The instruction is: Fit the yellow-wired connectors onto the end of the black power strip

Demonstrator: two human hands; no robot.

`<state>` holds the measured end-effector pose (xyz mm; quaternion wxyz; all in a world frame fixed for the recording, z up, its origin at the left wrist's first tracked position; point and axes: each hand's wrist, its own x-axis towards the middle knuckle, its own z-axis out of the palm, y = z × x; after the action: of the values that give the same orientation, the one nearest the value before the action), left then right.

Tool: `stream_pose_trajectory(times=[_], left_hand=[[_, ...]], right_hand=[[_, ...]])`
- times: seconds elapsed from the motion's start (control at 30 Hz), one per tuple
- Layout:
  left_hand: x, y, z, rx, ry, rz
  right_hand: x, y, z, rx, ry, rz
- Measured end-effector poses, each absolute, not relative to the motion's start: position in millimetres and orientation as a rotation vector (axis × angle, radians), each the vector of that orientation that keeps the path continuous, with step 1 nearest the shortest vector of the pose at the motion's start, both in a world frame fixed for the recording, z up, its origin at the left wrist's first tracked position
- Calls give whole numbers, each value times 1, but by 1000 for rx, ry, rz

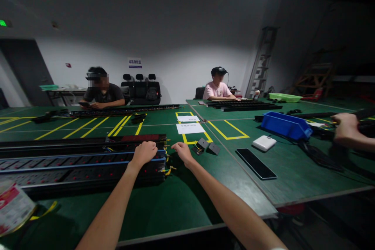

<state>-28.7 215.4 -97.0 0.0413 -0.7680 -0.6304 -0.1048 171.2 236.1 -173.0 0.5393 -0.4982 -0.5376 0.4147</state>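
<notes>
Long black power strips with red dots and blue edge lines lie side by side across the left of the green table. Short yellow-green wires stick out of their right ends. My left hand lies over the strips near those ends, its fingers curled down onto one. Just beyond the ends, my right hand is closed in a pinch, its fingertips close to a wire; whatever they hold is too small to make out. Right of that hand sit two small black end caps, with a bit of wire beside one.
A phone, a white box and a blue bin stand to the right. A co-worker's hand reaches in there. Two people sit across the table. Paper labels lie mid-table; a printed tub is front left.
</notes>
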Motion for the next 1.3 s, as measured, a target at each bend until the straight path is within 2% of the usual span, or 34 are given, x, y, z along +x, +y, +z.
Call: stream_pose_trajectory(times=[1.3], left_hand=[[-26, 213, -96, -2346, -1946, -309]], right_hand=[[171, 240, -176, -1186, -1313, 963]])
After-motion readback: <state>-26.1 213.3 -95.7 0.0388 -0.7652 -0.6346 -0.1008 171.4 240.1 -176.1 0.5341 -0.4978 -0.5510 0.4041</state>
